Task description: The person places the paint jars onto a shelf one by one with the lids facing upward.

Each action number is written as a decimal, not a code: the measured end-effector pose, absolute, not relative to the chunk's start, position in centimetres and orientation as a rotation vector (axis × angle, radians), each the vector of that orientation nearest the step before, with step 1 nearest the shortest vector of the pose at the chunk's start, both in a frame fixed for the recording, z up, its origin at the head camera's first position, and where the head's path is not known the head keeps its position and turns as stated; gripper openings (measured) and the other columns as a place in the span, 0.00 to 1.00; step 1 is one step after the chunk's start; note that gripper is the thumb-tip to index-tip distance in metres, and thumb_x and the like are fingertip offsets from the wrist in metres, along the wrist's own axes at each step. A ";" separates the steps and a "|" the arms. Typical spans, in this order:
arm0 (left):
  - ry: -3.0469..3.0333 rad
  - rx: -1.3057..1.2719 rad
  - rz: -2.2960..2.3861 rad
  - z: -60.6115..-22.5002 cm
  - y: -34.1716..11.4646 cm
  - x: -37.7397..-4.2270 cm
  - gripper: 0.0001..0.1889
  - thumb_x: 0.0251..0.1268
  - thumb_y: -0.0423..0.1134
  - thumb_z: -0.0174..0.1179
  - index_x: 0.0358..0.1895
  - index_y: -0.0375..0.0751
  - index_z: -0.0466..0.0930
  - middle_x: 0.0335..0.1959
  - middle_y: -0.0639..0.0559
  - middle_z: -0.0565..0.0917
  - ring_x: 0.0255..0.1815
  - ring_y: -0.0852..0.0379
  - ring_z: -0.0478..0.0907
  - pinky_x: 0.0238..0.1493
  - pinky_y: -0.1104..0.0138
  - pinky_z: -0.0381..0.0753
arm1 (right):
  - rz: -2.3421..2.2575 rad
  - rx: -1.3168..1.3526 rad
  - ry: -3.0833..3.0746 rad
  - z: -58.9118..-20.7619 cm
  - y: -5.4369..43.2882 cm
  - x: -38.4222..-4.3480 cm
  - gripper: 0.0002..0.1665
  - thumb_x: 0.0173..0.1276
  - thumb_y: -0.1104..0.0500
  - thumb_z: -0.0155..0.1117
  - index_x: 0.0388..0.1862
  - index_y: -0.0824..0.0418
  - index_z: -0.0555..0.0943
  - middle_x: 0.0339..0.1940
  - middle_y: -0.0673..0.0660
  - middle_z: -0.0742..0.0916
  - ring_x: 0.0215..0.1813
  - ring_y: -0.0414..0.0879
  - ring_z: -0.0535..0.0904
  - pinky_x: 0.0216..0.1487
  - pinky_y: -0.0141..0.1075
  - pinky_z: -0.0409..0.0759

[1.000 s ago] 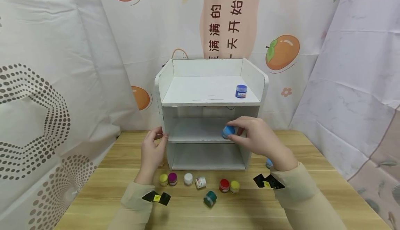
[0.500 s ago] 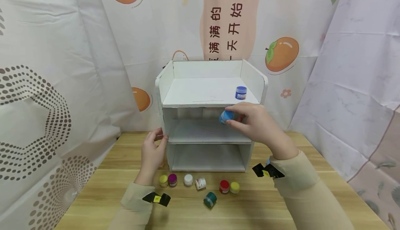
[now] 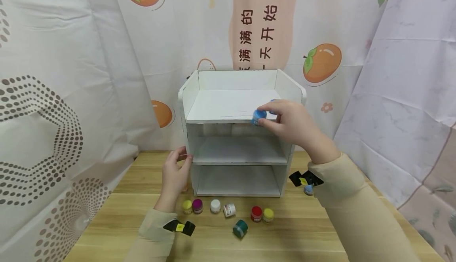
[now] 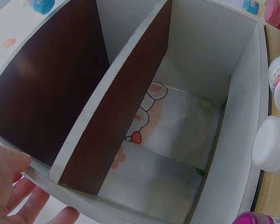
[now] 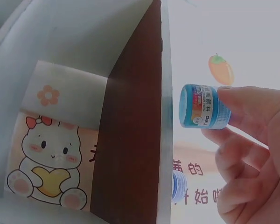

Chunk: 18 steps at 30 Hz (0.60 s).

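Observation:
My right hand (image 3: 293, 123) pinches a light blue paint jar (image 3: 259, 115) by its lid, between thumb and fingers, at the front edge of the white shelf unit's (image 3: 235, 120) top board. In the right wrist view, the held paint jar (image 5: 198, 106) lies sideways beside the board's edge. A darker blue paint jar (image 5: 178, 186) stands on the top board, mostly hidden behind my right hand in the head view. My left hand (image 3: 174, 175) rests against the unit's left side, its thumb (image 4: 18, 161) at the front edge and its fingers (image 4: 35, 205) along the outside.
Before the unit, on the wooden table (image 3: 142, 238), stand yellow (image 3: 187, 206), purple (image 3: 197, 205), white (image 3: 215, 205), red (image 3: 256, 213) and yellow (image 3: 268, 215) jars. A white jar (image 3: 229, 210) and a green jar (image 3: 240, 228) lie tipped. A blue jar (image 3: 308, 190) sits at the right.
My right hand has lifted the light blue paint jar from the middle shelf's level up to the top board's front edge. My left hand has stayed at the unit's left side.

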<state>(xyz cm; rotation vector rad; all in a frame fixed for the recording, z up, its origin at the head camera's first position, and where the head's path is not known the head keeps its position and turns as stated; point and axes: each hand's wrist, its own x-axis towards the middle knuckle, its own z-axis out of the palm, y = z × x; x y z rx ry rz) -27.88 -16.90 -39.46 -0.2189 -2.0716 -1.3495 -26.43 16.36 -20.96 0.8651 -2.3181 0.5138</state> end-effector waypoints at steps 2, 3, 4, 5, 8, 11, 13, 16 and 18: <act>-2.071 -0.217 -1.362 -39.5 -17.0 -27.9 0.17 0.70 0.34 0.65 0.58 0.31 0.81 0.52 0.42 0.83 0.52 0.45 0.83 0.44 0.51 0.84 | 0.502 0.831 -2.362 -20.4 16.1 -26.7 0.17 0.67 0.54 0.74 0.52 0.58 0.89 0.47 0.55 0.89 0.29 0.46 0.76 0.33 0.41 0.76; -2.072 -0.215 -1.366 -39.5 -17.0 -27.9 0.17 0.70 0.34 0.65 0.58 0.31 0.80 0.52 0.42 0.83 0.52 0.45 0.83 0.44 0.50 0.84 | 0.498 0.813 -2.381 -20.1 15.9 -26.9 0.16 0.68 0.54 0.73 0.52 0.58 0.89 0.48 0.56 0.89 0.29 0.47 0.75 0.34 0.41 0.76; -2.074 -0.211 -1.371 -39.5 -17.0 -27.9 0.17 0.71 0.35 0.65 0.58 0.32 0.80 0.52 0.42 0.83 0.52 0.45 0.83 0.44 0.50 0.84 | 0.499 0.791 -2.402 -19.9 15.8 -27.0 0.16 0.68 0.53 0.73 0.52 0.58 0.89 0.49 0.56 0.89 0.29 0.48 0.75 0.33 0.41 0.75; -2.076 -0.208 -1.374 -39.5 -17.1 -27.9 0.17 0.71 0.35 0.65 0.58 0.32 0.80 0.52 0.42 0.83 0.52 0.46 0.83 0.44 0.50 0.84 | 0.499 0.772 -2.418 -19.7 15.6 -27.2 0.17 0.68 0.53 0.73 0.52 0.58 0.89 0.50 0.56 0.89 0.29 0.48 0.75 0.34 0.41 0.75; -2.079 -0.212 -1.368 -39.5 -17.2 -27.9 0.16 0.71 0.35 0.65 0.58 0.32 0.81 0.52 0.42 0.83 0.52 0.46 0.83 0.44 0.50 0.84 | 0.525 0.708 -2.472 -19.2 15.3 -27.6 0.18 0.68 0.52 0.72 0.53 0.58 0.88 0.52 0.58 0.88 0.27 0.50 0.73 0.31 0.41 0.72; -2.079 -0.223 -1.357 -39.6 -17.2 -28.0 0.17 0.71 0.35 0.65 0.58 0.31 0.81 0.52 0.42 0.83 0.52 0.45 0.83 0.44 0.49 0.84 | 0.545 0.650 -2.519 -19.0 15.1 -28.0 0.18 0.68 0.50 0.72 0.53 0.57 0.88 0.53 0.59 0.88 0.30 0.50 0.74 0.32 0.41 0.72; -2.081 -0.230 -1.356 -39.6 -17.2 -28.0 0.17 0.71 0.35 0.65 0.58 0.31 0.80 0.51 0.41 0.83 0.52 0.45 0.83 0.44 0.49 0.84 | 0.555 0.625 -2.542 -18.9 15.1 -28.2 0.18 0.68 0.50 0.71 0.53 0.56 0.88 0.53 0.59 0.88 0.33 0.52 0.75 0.32 0.42 0.72; -2.086 -0.235 -1.365 -39.5 -17.1 -27.9 0.17 0.71 0.35 0.65 0.58 0.31 0.80 0.51 0.41 0.83 0.52 0.45 0.83 0.45 0.48 0.84 | 0.571 0.592 -2.571 -18.9 15.1 -28.6 0.18 0.68 0.49 0.71 0.53 0.55 0.88 0.52 0.59 0.88 0.39 0.52 0.76 0.36 0.43 0.73; -2.090 -0.234 -1.373 -39.4 -17.1 -27.9 0.17 0.71 0.36 0.64 0.58 0.31 0.80 0.51 0.42 0.83 0.52 0.45 0.83 0.45 0.48 0.84 | 0.583 0.581 -2.587 -18.9 15.1 -28.9 0.18 0.69 0.49 0.70 0.53 0.55 0.88 0.53 0.58 0.88 0.42 0.53 0.77 0.39 0.45 0.75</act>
